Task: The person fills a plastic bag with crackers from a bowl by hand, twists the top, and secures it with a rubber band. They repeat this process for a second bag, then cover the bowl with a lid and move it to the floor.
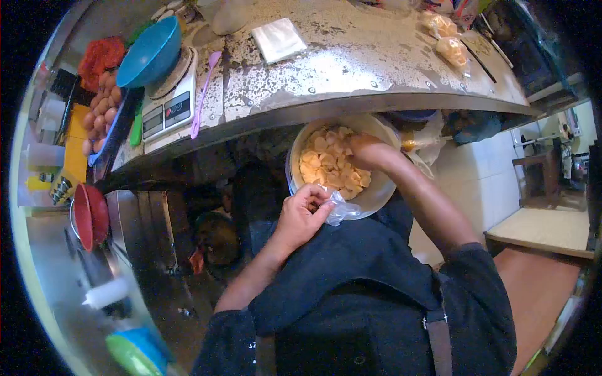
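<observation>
Head view is looking down a person's dark-clothed front at a white bowl (pixel 376 194) held just under the edge of a worn metal tabletop (pixel 351 56). Pale yellow slices (pixel 331 164) are filling the bowl. Left hand (pixel 305 216) is sitting at the bowl's near rim, its fingers (pixel 320 202) pinched together on a clear plastic bag (pixel 343 212) that is bunching against the rim. Right hand (pixel 370 150) is reaching into the bowl from the far side, its fingers lying among the slices; whether they are closed on any slice cannot be told.

On the tabletop, a kitchen scale (pixel 169 103) is carrying a tilted blue bowl (pixel 149 53), with a purple spoon (pixel 204 94) lying just beside the scale. A tray of eggs (pixel 100 109) is sitting further left. Two bagged portions (pixel 446 37) are lying near the tabletop's far right end. A red bowl (pixel 89 216) is standing lower left.
</observation>
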`<act>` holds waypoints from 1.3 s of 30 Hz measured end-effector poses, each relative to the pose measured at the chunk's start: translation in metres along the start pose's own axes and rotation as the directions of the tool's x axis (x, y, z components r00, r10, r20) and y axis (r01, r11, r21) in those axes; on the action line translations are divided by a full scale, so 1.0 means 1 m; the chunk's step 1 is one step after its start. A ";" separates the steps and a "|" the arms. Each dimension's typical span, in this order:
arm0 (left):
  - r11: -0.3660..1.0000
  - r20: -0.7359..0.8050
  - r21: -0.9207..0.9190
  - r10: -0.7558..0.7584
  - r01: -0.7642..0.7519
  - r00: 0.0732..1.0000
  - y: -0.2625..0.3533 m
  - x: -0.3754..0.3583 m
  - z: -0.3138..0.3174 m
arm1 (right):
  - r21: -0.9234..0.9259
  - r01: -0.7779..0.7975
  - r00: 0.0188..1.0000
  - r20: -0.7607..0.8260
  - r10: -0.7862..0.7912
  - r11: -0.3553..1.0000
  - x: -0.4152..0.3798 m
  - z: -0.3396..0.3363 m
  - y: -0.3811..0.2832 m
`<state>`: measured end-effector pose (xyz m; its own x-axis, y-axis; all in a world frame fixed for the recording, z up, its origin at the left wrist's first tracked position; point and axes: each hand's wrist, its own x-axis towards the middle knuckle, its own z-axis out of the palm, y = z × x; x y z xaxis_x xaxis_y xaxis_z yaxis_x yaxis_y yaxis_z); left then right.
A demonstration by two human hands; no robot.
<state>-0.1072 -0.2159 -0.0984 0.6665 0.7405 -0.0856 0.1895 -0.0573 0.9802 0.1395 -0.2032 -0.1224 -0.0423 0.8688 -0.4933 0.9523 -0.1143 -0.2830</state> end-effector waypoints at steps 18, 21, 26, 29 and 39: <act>0.986 0.058 0.126 0.106 -0.112 0.993 -0.002 0.007 -0.004 | -0.109 -0.163 0.975 0.136 0.177 0.981 0.071 0.035 0.027; 0.970 0.044 0.136 0.198 -0.202 0.979 -0.003 0.008 -0.002 | 0.036 -0.188 0.981 -0.031 0.189 0.982 0.085 0.066 0.043; 0.979 0.032 0.148 0.138 -0.141 0.990 -0.002 0.006 -0.005 | 0.227 -0.156 0.911 -0.342 0.229 0.961 0.120 0.137 0.090; 0.982 0.022 0.139 0.125 -0.127 0.992 -0.003 0.007 -0.005 | 0.261 -0.108 0.854 -0.469 0.224 0.959 0.127 0.150 0.103; 0.997 -0.041 0.073 0.030 -0.027 0.999 -0.012 0.011 -0.002 | 0.831 0.408 0.881 -0.467 0.075 0.378 -0.107 -0.036 -0.044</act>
<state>-0.1037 -0.2055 -0.1109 0.6416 0.7655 -0.0489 0.2239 -0.1259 0.9664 0.1127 -0.2742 -0.0273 0.1751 0.9819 -0.0716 0.0913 -0.0886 -0.9919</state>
